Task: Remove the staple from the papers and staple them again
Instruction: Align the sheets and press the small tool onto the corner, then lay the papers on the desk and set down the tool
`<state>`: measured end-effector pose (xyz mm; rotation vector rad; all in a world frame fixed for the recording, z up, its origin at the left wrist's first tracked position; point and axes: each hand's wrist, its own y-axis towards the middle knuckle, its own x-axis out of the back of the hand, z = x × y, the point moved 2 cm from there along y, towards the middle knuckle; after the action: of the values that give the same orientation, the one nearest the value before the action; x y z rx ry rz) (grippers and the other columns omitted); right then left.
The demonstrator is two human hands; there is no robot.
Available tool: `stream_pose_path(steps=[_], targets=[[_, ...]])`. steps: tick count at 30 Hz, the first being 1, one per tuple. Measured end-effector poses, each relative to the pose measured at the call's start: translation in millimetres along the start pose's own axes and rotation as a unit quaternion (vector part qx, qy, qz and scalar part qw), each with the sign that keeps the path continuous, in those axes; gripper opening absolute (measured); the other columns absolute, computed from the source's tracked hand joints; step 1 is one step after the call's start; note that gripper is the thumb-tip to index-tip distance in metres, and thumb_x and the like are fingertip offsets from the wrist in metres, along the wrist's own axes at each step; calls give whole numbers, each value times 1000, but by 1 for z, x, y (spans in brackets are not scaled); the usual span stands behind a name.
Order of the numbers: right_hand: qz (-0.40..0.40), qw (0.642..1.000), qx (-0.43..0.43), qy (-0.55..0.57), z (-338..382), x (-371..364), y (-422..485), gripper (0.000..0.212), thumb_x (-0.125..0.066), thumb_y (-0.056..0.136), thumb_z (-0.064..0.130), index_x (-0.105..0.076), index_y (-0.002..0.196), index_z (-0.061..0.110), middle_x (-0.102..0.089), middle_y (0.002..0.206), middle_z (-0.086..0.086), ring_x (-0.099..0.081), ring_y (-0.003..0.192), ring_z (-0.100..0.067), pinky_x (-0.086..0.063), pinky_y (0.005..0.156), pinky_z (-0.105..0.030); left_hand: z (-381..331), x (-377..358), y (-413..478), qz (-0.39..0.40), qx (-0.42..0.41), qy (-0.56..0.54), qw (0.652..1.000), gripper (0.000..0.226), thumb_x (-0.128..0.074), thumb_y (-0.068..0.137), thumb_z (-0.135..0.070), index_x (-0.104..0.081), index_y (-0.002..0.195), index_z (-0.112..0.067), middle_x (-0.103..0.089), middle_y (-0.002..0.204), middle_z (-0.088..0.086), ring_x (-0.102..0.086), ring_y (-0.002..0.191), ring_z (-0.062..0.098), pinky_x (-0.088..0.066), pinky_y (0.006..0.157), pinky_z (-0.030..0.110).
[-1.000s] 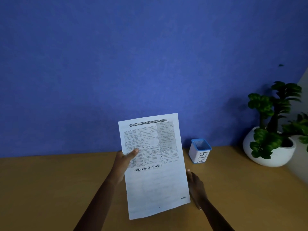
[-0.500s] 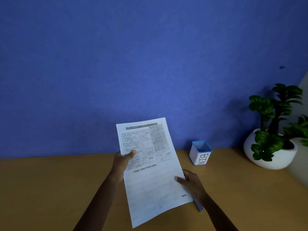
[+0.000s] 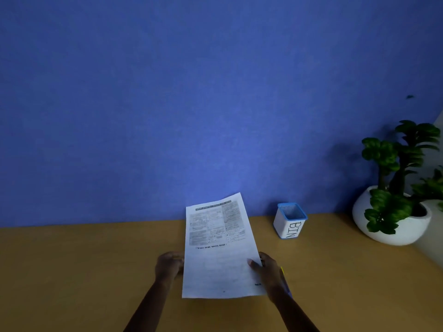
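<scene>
Left hand [image 3: 169, 265], right hand [image 3: 267, 268], gripping papers [image 3: 219, 259] edges

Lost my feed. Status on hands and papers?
Left hand and right hand both grip papers above desk. Staple not visible. Nothing in the way.

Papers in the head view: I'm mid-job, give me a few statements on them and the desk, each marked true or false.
1. Both hands hold the papers, the left hand at the left edge and the right hand at the right edge. True.
2. The papers lie flat on the desk. False: their top end is raised off it toward the blue wall.
3. The white container marked BIN stands to the right of the papers. True.
4. The BIN container is tipped on its side. False: it stands upright, open top up.
5. A potted plant sits at the far right. True.
</scene>
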<state>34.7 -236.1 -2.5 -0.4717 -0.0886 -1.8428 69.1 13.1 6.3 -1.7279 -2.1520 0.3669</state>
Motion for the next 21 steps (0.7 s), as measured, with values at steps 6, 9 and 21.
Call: stream_pose_path(steps=[6,9,21], targets=[[10,999,-38,-28,-13,-17,5,28,-59,86,-3,-58,113,-11,-65,112,-27,-56,87,-22,-43,71,-27,21,-1,0,-37,-11,76,996,25,-54,84,-1,-53,59,-5,-52,66,15,-47,65,23,-34,65,31],[22,997,-52,-51,-20,-23,6,29,-61,84,-4,-59,112,-11,-65,113,-27,-56,88,-20,-42,73,-26,27,-2,0,-51,-7,131,990,24,-59,83,-6,-57,59,-3,-59,71,16,-54,68,25,-43,66,33],[23,982,-57,-176,-15,-34,10,32,-45,93,5,-49,124,-1,-58,127,-17,-56,114,-28,-47,92,-32,31,-7,8,-41,-40,296,954,30,-49,81,5,-65,106,1,-70,107,19,-64,96,32,-50,78,32]])
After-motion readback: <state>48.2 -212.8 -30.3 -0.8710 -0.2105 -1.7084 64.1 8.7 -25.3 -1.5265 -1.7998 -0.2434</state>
